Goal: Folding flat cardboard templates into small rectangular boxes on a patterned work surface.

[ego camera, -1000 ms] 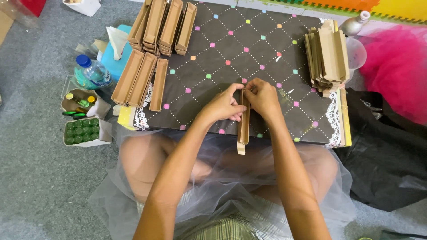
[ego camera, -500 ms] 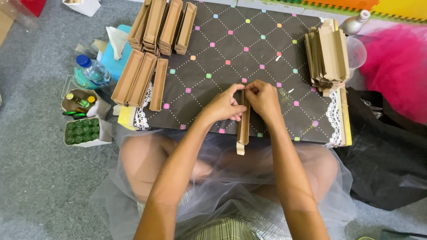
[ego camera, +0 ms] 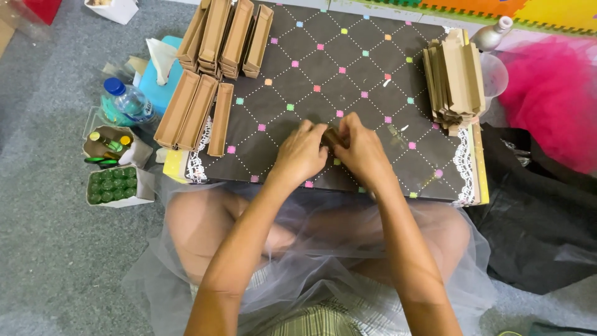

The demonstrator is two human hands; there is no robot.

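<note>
Brown cardboard piece (ego camera: 334, 135), mostly hidden

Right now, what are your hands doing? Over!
Left hand and right hand both pinching a small brown cardboard piece over the dark dotted board. Board around the hands bare.

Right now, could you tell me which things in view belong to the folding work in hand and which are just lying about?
In use:
- left hand and right hand, both on a brown cardboard piece
- dark dotted board
- folded trays
- flat cardboard stack

Lying about:
- water bottle
- box of green bottles
- pink tulle
</note>
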